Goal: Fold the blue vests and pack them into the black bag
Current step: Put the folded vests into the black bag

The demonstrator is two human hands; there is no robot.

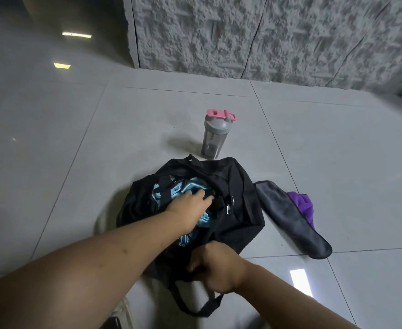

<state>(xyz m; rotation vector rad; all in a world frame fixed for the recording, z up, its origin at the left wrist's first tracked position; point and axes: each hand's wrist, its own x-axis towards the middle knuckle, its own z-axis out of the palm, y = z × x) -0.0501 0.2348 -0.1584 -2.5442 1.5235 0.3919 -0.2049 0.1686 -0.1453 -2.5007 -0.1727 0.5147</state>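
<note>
Your left hand (190, 207) presses straight, spread fingers on the blue vests (183, 188) inside the open bag (238, 198). Your right hand (216, 267) curls around the bag's near edge, at six o'clock. A bottle (213, 136) stands at twelve, towels (290, 214) at three.

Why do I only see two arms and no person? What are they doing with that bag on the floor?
The camera sits on the person's head and looks down, so you see only their own arms. There is just this one picture. The left hand reaches into the open black bag and presses on the blue vests inside. The right hand grips the near edge of the bag. All this lies on a grey tiled floor. Behind the bag stands a shaker bottle with a pink lid. To the right lie a grey cloth and a purple cloth, touching each other.
</note>
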